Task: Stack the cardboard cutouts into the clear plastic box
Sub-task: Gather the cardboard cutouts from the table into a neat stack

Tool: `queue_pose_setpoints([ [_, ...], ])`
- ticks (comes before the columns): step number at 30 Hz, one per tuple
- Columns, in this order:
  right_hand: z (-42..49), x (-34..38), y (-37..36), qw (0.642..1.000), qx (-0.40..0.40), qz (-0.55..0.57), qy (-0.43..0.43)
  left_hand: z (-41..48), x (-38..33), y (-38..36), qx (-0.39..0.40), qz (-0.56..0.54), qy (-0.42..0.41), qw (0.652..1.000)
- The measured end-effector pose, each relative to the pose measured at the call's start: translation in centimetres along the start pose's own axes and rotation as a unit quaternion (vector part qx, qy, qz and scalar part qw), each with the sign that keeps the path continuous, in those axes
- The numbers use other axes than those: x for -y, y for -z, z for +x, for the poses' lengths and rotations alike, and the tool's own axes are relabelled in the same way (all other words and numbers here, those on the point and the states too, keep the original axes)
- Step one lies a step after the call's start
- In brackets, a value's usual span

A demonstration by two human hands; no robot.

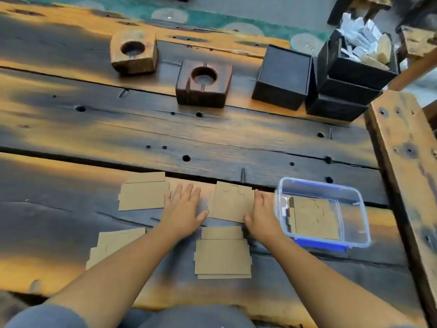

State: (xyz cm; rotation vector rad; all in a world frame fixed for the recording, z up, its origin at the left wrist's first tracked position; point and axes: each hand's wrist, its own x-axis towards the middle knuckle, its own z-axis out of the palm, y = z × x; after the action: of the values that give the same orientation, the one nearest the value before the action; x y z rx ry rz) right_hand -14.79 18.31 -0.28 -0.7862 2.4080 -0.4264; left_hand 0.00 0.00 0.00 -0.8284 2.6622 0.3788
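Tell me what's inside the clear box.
The clear box holds a small stack of cardboard cutouts lying flat on its floor, toward the left wall. How many are stacked can't be counted; the top one hides those beneath.

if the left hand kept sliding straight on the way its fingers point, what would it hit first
The left hand lies flat on a cardboard cutout, fingers pointing away from the person. Past that cutout's far edge the table looks bare; the dark wooden block seems the first obstacle, though the line may pass just left of it.
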Motion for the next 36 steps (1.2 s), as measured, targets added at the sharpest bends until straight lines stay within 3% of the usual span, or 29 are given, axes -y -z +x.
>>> queue_pose_setpoints([
  [4,0.8,-1.2,-0.7,0.992,0.01,0.073,-0.102,1.0,-1.0,-1.5,0.034,-0.104,0.067,0.992],
  [9,2.0,-1.1,-1.7,0.985,-0.038,0.067,-0.154,2.8,-2.9,-2.1,0.028,-0.239,0.165,0.956],
  [17,5.2,-0.4,-1.9,0.959,-0.052,0.158,-0.231,5.3,-5.2,-2.4,0.055,-0.315,0.191,0.928],
  [19,5.8,-0.6,-1.9,0.948,-0.054,0.198,-0.243,6.0,-5.4,-2.6,0.08,-0.371,0.242,0.893],
  [22,6.3,-1.1,-1.4,0.935,-0.025,0.247,-0.252,6.4,-4.6,-2.7,0.087,-0.489,0.316,0.808],
  [23,6.3,-1.2,-1.3,0.937,-0.013,0.25,-0.245,6.4,-4.1,-2.6,0.076,-0.5,0.317,0.802],
  [27,5.3,-0.6,-0.6,0.957,-0.013,0.227,-0.18,5.3,-2.6,-2.4,0.042,-0.464,0.259,0.846],
  [33,1.3,-0.5,0.4,0.971,-0.011,0.214,-0.111,1.7,-1.5,-2.6,0.035,-0.466,0.213,0.858],
  [36,-1.1,-1.0,-0.1,0.985,0.002,0.153,-0.076,-0.8,-1.4,-3.0,0.013,-0.4,0.221,0.889],
])
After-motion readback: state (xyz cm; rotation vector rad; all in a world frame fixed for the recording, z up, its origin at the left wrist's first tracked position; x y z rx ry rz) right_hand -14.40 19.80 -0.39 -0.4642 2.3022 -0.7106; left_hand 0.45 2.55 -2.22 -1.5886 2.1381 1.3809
